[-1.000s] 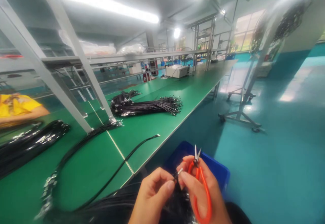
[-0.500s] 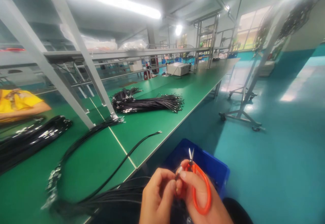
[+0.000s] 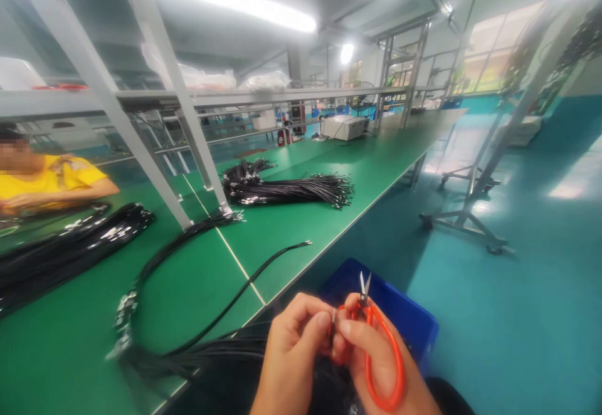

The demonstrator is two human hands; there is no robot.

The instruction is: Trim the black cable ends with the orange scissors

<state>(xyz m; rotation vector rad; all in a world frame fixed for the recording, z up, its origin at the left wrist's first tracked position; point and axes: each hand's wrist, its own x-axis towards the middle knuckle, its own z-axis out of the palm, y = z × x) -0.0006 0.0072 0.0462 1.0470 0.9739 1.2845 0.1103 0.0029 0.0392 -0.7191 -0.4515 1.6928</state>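
Observation:
Close together at the bottom of the view, both my hands work at a small cable end (image 3: 334, 318), mostly hidden by the fingers. My left hand (image 3: 296, 346) pinches it between thumb and forefinger. My right hand (image 3: 371, 346) keeps red-handled scissors (image 3: 397, 365) in its palm, their short blades pointing up and slightly apart, while its thumb and finger also touch the cable end. Black cables (image 3: 221, 349) run from the table edge toward my lap. One thin black cable (image 3: 254, 277) curves across the green table (image 3: 197, 283).
Thick black cable bundles (image 3: 291, 190) lie farther along the table, with another bundle (image 3: 103, 233) at left near a person in a yellow shirt (image 3: 75, 177). Below my hands is a blue bin (image 3: 414, 315). A wheeled metal rack (image 3: 470, 220) stands right; shelf posts (image 3: 197, 133) rise at left.
The view has turned a little left, so the scene sits farther right. My left fingers have shifted slightly on the cable end; the scissors stay in my right hand.

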